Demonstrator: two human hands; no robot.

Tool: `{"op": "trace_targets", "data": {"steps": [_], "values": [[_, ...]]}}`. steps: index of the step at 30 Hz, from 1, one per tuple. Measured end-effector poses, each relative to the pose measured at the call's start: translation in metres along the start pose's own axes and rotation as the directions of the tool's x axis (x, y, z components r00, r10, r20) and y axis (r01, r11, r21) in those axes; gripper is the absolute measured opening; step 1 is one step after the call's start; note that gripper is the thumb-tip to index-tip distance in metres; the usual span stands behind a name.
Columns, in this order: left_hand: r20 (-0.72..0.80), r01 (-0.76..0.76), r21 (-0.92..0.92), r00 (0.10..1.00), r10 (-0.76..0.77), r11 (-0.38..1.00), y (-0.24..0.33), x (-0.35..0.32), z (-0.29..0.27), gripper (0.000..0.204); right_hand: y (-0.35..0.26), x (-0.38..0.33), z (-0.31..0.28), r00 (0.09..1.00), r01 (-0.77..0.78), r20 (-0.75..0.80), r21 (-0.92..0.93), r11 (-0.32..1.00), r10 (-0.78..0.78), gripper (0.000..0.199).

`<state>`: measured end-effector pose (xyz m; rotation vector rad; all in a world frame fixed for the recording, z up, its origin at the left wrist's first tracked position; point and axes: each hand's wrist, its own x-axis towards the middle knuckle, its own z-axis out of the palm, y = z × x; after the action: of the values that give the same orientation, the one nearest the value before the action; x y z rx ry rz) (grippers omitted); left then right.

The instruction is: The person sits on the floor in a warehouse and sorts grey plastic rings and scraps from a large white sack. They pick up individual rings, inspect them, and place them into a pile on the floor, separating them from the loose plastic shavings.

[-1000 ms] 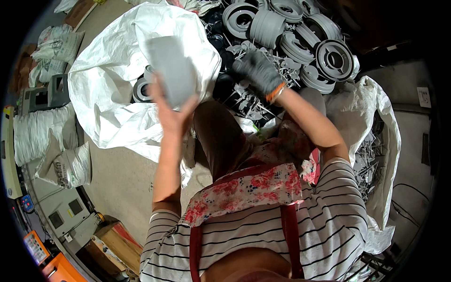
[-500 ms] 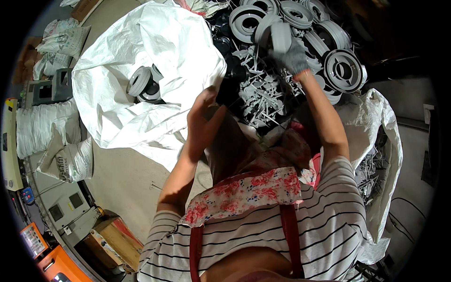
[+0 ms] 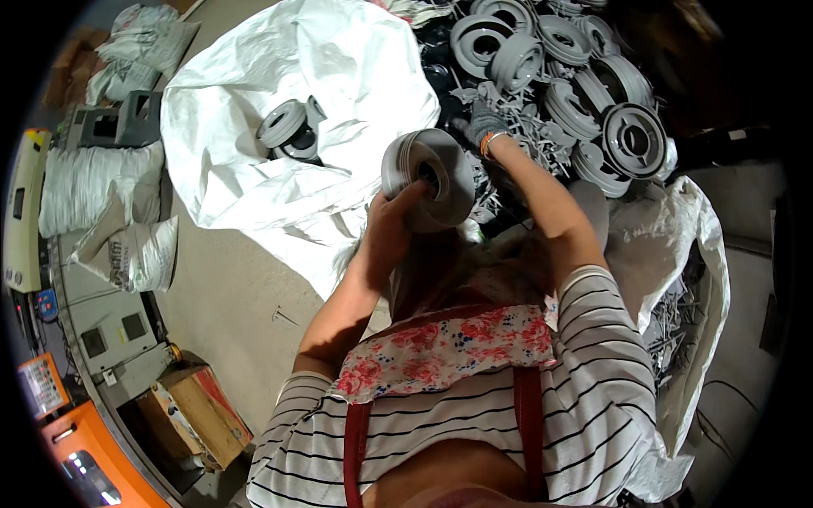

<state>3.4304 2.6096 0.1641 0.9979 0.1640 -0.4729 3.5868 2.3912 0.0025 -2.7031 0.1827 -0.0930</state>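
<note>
My bare left hand (image 3: 389,230) grips a grey flanged plastic ring (image 3: 456,173) by its near left side, the thumb hooked into the centre hole. The ring is tilted, just right of the large white sack (image 3: 229,190). My right hand (image 3: 483,124), in a grey glove, hangs over thin grey plastic sprues (image 3: 555,134) at the near edge of the heap; its fingers are partly hidden and blend with the dark pieces. Several similar rings (image 3: 635,140) lie piled beyond it to the right. Inside the open white sack rest a few more grey rings (image 3: 282,124).
An open white bag (image 3: 716,279) containing sprue scraps stands by my right side. Filled sacks (image 3: 102,188) and a grey machine housing (image 3: 140,118) are at the left. Nearer are a cardboard box (image 3: 203,415) and an orange machine (image 3: 106,461).
A grey flanged ring, earlier in my right hand over the heap, is now in my left hand, which was open. My right hand has moved left and nearer. The view has shifted slightly.
</note>
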Motion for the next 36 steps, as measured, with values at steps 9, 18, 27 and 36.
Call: {"op": "trace_targets", "data": {"steps": [9,18,27,36], "values": [[0.030,-0.149,-0.124,0.988,0.154,0.981,-0.007,-0.012,-0.017,0.036,-0.050,-0.067,-0.109,0.946,-0.143,0.297,0.738,0.659,-0.127,0.038],[0.109,-0.056,0.014,0.993,0.054,0.998,-0.024,0.001,-0.017,0.039,-0.072,-0.122,-0.141,0.801,0.584,0.058,0.146,0.799,-0.596,0.053],[0.186,0.043,-0.042,0.982,-0.035,0.998,-0.003,-0.004,-0.021,0.041,-0.074,-0.125,-0.132,0.584,0.791,0.045,0.196,0.580,-0.811,0.052],[0.304,-0.116,0.096,0.949,0.082,0.989,0.001,-0.005,-0.021,0.037,-0.064,-0.122,-0.115,0.535,0.822,0.053,0.196,0.534,-0.843,0.052]]}}
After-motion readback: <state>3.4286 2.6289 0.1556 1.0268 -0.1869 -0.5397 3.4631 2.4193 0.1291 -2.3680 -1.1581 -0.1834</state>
